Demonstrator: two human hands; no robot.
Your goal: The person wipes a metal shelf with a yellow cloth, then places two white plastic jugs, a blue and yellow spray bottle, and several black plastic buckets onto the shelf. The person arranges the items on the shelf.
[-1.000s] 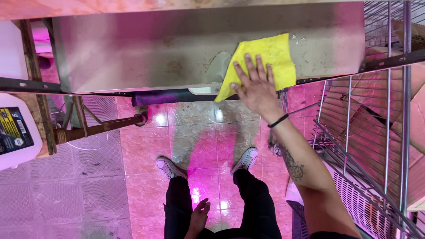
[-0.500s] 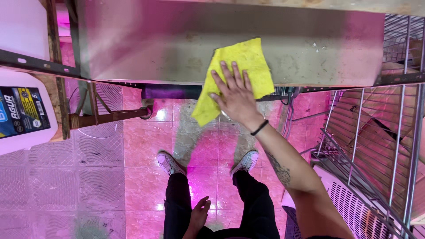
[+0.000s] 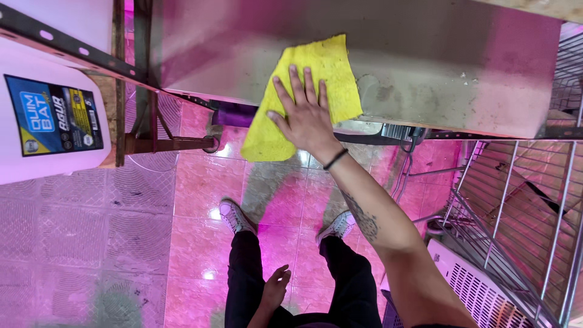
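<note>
A yellow cloth lies flat on a grey metal shelf, its lower part hanging over the shelf's front edge. My right hand presses on the cloth with fingers spread, a dark band on the wrist. My left hand hangs low beside my thigh, fingers loosely curled and holding nothing. My legs in dark trousers and light shoes stand on the pink tiled floor below.
A large white jug with a blue label sits at the left on a lower shelf. A rusty metal frame holds the shelving. Wire racks stand at the right, with a white slatted unit beneath them.
My right hand has slid the yellow cloth leftward along the shelf. The view has shifted right, so the jug at the left shows more.
</note>
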